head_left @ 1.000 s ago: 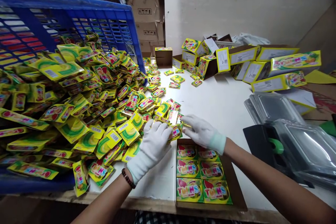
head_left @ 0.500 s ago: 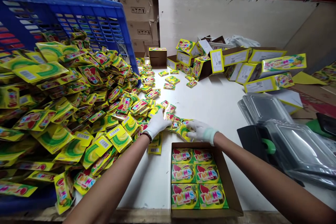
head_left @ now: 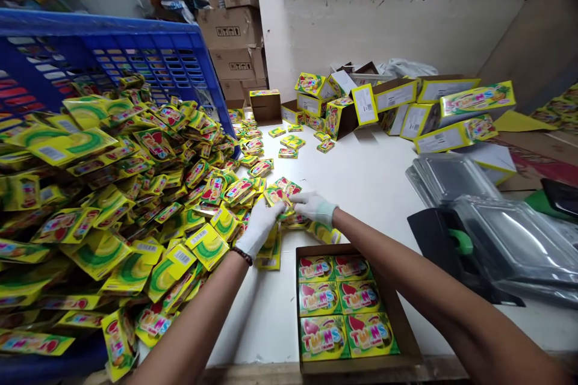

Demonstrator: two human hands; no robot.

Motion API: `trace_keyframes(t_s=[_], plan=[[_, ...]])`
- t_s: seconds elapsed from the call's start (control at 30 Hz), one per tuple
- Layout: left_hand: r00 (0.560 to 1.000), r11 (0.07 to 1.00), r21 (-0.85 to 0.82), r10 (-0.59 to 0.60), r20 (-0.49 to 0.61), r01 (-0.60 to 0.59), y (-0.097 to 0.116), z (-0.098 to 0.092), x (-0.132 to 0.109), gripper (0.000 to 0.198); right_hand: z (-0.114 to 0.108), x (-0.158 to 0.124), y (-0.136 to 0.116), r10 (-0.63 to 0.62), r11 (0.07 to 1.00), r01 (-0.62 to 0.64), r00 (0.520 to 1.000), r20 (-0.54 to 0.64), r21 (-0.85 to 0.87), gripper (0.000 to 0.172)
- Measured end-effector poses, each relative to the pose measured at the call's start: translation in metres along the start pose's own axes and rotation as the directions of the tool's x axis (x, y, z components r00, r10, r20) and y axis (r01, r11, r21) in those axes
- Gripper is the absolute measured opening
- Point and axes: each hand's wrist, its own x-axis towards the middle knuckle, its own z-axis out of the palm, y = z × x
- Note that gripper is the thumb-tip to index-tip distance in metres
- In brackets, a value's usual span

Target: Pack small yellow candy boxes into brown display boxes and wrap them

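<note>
My left hand (head_left: 262, 225), in a white glove, is closed on a small yellow-green printed box (head_left: 274, 195) at the edge of the heap. Opposite it, my right hand (head_left: 315, 206), also gloved, reaches leftward with stretched fingers touching the small boxes between both hands. A single flat yellow-green box (head_left: 325, 233) lies under my right wrist. Nearer to me stands an open brown carton (head_left: 409, 340), with "TWINS" boxes (head_left: 323, 337) laid face up in two columns. The large heap of small boxes (head_left: 149, 204) spreads left of my left hand.
A blue slatted crate (head_left: 198, 42) encloses the heap at left. Loose small boxes (head_left: 292, 142) and yellow display cartons (head_left: 397, 96) lie along the table's back. At right are stacked clear plastic trays (head_left: 515, 246) and a black item with a green part (head_left: 460, 242). Brown cartons (head_left: 237, 30) are piled behind.
My right hand has moved left and slightly up, off the flat box, toward my left hand. The left hand has shifted slightly and now holds a small box. The camera view has tilted a little.
</note>
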Motion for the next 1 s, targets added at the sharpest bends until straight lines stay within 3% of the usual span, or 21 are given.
trace_keyframes(t_s=[0.07, 0.17, 0.3, 0.37, 0.5, 0.63, 0.73, 0.8, 0.9, 1.0], plan=[[0.999, 0.987, -0.157, -0.029, -0.013, 0.027, 0.000, -0.006, -0.004, 0.042, -0.007, -0.011, 0.004, -0.009, 1.000, 0.008, 1.000, -0.018, -0.006, 0.045], [0.996, 0.945, -0.324, -0.071, -0.048, 0.051, -0.003, -0.013, -0.016, 0.041, -0.010, -0.033, 0.014, 0.080, 0.993, -0.078, 0.997, 0.020, -0.089, 0.055], [0.993, 0.899, -0.433, -0.106, -0.058, 0.071, -0.009, -0.005, -0.034, 0.041, 0.009, -0.047, 0.026, 0.220, 0.957, -0.195, 0.971, 0.098, -0.215, 0.093], [0.991, 0.884, -0.459, -0.123, -0.052, 0.086, -0.013, 0.001, -0.038, 0.046, 0.021, -0.045, 0.030, 0.237, 0.947, -0.206, 0.966, 0.103, -0.246, 0.100], [0.985, 0.874, -0.473, -0.162, -0.067, 0.111, -0.022, 0.002, -0.040, 0.046, 0.021, -0.040, 0.041, 0.214, 0.956, -0.188, 0.972, 0.098, -0.227, 0.083], [0.991, 0.886, -0.456, -0.120, -0.061, 0.079, -0.020, -0.004, -0.039, 0.038, -0.016, -0.041, 0.050, 0.138, 0.985, -0.130, 0.988, 0.067, -0.118, 0.051], [0.999, 0.904, -0.426, -0.038, 0.004, 0.036, -0.007, 0.005, -0.036, 0.038, -0.042, -0.035, 0.040, 0.015, 1.000, -0.016, 0.998, 0.063, 0.017, 0.040], [0.995, 0.922, -0.387, 0.054, 0.079, -0.020, 0.003, 0.015, -0.032, 0.039, -0.048, -0.027, 0.026, -0.077, 0.984, 0.073, 0.997, 0.018, 0.163, 0.041], [0.972, 0.952, -0.276, 0.182, 0.150, -0.136, 0.009, 0.023, -0.027, 0.040, -0.045, -0.016, 0.008, -0.106, 0.943, 0.119, 0.993, -0.060, 0.310, 0.054], [0.963, 0.974, -0.072, 0.225, 0.145, -0.217, -0.001, 0.015, -0.025, 0.038, -0.040, -0.012, 0.008, -0.088, 0.944, 0.086, 0.996, -0.005, 0.317, 0.057]])
